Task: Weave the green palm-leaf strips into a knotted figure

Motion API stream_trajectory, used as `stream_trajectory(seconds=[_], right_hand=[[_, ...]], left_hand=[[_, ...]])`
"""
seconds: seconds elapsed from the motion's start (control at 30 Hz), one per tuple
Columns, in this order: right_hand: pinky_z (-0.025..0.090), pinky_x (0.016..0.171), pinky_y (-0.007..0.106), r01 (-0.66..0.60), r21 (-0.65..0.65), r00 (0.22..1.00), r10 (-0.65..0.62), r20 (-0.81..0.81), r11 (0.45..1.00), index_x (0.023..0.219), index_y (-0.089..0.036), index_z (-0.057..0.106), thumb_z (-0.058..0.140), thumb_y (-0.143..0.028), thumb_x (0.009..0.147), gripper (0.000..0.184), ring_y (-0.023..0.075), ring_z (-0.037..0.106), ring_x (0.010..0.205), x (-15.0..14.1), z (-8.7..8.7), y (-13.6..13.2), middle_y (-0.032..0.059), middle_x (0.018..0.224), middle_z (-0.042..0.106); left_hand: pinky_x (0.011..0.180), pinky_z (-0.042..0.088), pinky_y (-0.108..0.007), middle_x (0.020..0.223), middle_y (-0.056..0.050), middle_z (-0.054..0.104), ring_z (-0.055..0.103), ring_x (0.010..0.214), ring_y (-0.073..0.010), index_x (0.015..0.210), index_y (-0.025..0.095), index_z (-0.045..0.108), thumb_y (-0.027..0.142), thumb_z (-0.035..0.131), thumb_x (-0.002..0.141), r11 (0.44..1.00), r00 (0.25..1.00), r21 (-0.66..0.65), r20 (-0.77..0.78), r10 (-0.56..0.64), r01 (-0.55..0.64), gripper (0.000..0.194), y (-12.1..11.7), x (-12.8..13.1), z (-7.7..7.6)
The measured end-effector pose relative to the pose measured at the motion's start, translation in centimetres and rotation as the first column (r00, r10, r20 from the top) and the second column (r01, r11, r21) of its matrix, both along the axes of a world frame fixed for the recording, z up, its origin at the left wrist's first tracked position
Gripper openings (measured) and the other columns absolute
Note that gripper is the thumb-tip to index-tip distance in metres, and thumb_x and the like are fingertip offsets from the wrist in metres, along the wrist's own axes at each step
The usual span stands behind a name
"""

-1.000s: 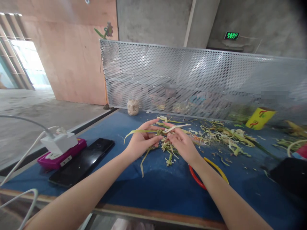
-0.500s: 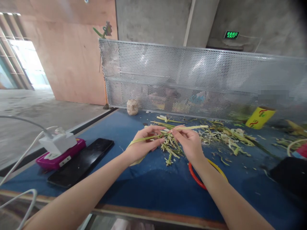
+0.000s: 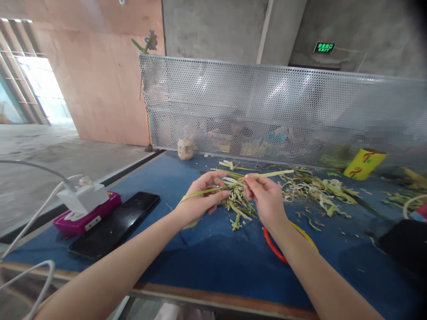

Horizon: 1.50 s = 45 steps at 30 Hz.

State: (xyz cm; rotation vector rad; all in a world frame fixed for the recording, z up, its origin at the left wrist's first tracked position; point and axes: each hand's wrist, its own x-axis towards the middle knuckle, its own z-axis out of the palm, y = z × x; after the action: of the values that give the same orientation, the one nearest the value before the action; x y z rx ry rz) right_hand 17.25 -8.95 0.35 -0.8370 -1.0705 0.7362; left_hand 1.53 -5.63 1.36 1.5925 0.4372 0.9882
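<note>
A long, thin pale-green plant stalk [image 3: 275, 173] stretches between my hands above the blue table. My left hand [image 3: 203, 195] has its fingers curled round the lower part, whose leafy end hangs behind the wrist. The thumb and forefinger of my right hand [image 3: 268, 198] pinch the stalk farther up, and its pale tip sticks out to the right. Under and behind the fingers lies a small pile of trimmed green scraps [image 3: 237, 209]. A red-and-yellow ring [image 3: 275, 246] lies partly hidden beneath my right forearm.
A black phone [image 3: 116, 224] and a purple power strip [image 3: 75, 222] with a white plug lie at left. More plant scraps [image 3: 320, 191], a yellow roll [image 3: 364, 164] and a black object [image 3: 403, 244] are at right. Behind stand a whitish lump [image 3: 185, 149] and a perforated metal screen [image 3: 213, 102].
My right hand has drawn slightly to the right, away from the left, widening the gap between them. The left hand stays nearly in place, its fingers a little more parted.
</note>
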Motion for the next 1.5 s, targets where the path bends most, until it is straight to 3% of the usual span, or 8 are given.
stream_trajectory(seconds=[0.13, 0.27, 0.43, 0.57, 0.77, 0.97, 1.27, 1.5], right_hand=[[0.044, 0.062, 0.027, -0.1, -0.073, 0.995, 0.101, 0.009, 0.992, 0.083, -0.02, 0.062, 0.058, -0.042, 0.075, 0.024, 0.0132, 0.056, 0.071, 0.0, -0.3, 0.3, 0.0032, 0.08, 0.061], [0.044, 0.083, 0.033, -0.303, -0.15, 0.919, 0.33, 0.214, 0.941, 0.108, -0.023, 0.053, 0.058, -0.038, 0.075, 0.037, 0.0179, 0.057, 0.096, -0.4, -0.4, 0.0, 0.0054, 0.105, 0.059], [0.05, 0.071, 0.034, -0.178, -0.264, 0.898, 0.266, 0.35, 0.948, 0.115, -0.025, 0.047, 0.06, -0.027, 0.073, 0.043, 0.0161, 0.062, 0.076, -0.8, -0.1, -0.6, 0.0019, 0.086, 0.064], [0.049, 0.078, 0.037, -0.108, -0.302, 0.904, 0.22, 0.367, 0.947, 0.112, -0.021, 0.052, 0.063, -0.026, 0.069, 0.044, 0.0179, 0.062, 0.083, -0.6, -0.2, -0.5, 0.0039, 0.088, 0.064], [0.049, 0.072, 0.036, -0.101, -0.223, 0.889, 0.189, 0.418, 0.97, 0.08, -0.02, 0.065, 0.062, -0.025, 0.068, 0.014, 0.0179, 0.062, 0.074, -0.8, -0.2, -0.4, 0.0046, 0.083, 0.067], [0.047, 0.064, 0.03, -0.103, -0.264, 0.94, 0.18, 0.288, 0.959, 0.083, -0.02, 0.068, 0.064, -0.03, 0.067, 0.02, 0.0157, 0.061, 0.067, -0.6, 0.2, -0.4, 0.0032, 0.073, 0.068], [0.043, 0.054, 0.023, -0.265, -0.213, 0.963, 0.249, -0.101, 0.94, 0.076, -0.019, 0.068, 0.071, -0.03, 0.061, 0.019, 0.007, 0.051, 0.053, -0.7, 0.0, -0.2, 0.0011, 0.075, 0.066], [0.044, 0.058, 0.024, -0.198, -0.291, 0.964, 0.239, 0.113, 0.936, 0.082, -0.018, 0.066, 0.073, -0.027, 0.059, 0.026, 0.0086, 0.054, 0.056, -0.4, 0.3, -0.5, -0.0004, 0.068, 0.064]], left_hand=[[0.047, 0.051, -0.018, 0.098, -0.005, 0.054, 0.059, 0.075, -0.0131, 0.12, 0.019, 0.042, 0.013, 0.063, 0.07, 0.991, 0.991, -0.037, 0.036, -0.13, 0.131, 0.054, 0.1, 0.0, 0.1], [0.051, 0.056, -0.024, 0.106, -0.009, 0.054, 0.062, 0.078, -0.0174, 0.131, 0.021, 0.027, 0.009, 0.064, 0.067, 0.992, 0.995, -0.092, 0.055, -0.079, 0.083, 0.075, 0.2, 0.1, -0.1], [0.043, 0.055, -0.023, 0.118, -0.013, 0.05, 0.059, 0.055, -0.008, 0.136, 0.038, -0.005, 0.007, 0.064, 0.067, 1.0, 1.0, -0.022, 0.017, -0.014, 0.014, 0.102, -0.1, 0.2, -0.4], [0.036, 0.053, -0.019, 0.131, -0.013, 0.041, 0.061, 0.052, -0.0077, 0.13, 0.048, -0.018, 0.006, 0.064, 0.066, 0.998, 0.999, 0.047, 0.029, 0.042, -0.043, 0.111, -0.5, 0.3, -0.4], [0.035, 0.055, -0.025, 0.139, -0.01, 0.032, 0.062, 0.049, -0.0095, 0.126, 0.054, -0.018, 0.004, 0.066, 0.064, 0.996, 0.995, 0.018, 0.056, 0.083, -0.084, 0.115, -0.7, 0.3, -0.2], [0.042, 0.058, -0.027, 0.143, -0.011, 0.024, 0.067, 0.065, -0.0169, 0.125, 0.054, -0.021, 0.004, 0.065, 0.065, 0.998, 1.0, -0.063, 0.029, 0.005, -0.003, 0.116, -0.9, 0.1, 0.2], [0.045, 0.058, -0.024, 0.144, -0.017, 0.018, 0.067, 0.075, -0.0216, 0.125, 0.045, -0.029, 0.007, 0.066, 0.066, 0.995, 0.998, -0.086, 0.048, -0.038, 0.042, 0.118, -0.8, -0.2, 0.2], [0.046, 0.059, -0.025, 0.142, -0.017, 0.023, 0.067, 0.065, -0.016, 0.127, 0.047, -0.022, 0.005, 0.066, 0.065, 0.995, 0.995, -0.095, 0.099, -0.015, 0.025, 0.116, -0.9, -0.2, 0.1]])
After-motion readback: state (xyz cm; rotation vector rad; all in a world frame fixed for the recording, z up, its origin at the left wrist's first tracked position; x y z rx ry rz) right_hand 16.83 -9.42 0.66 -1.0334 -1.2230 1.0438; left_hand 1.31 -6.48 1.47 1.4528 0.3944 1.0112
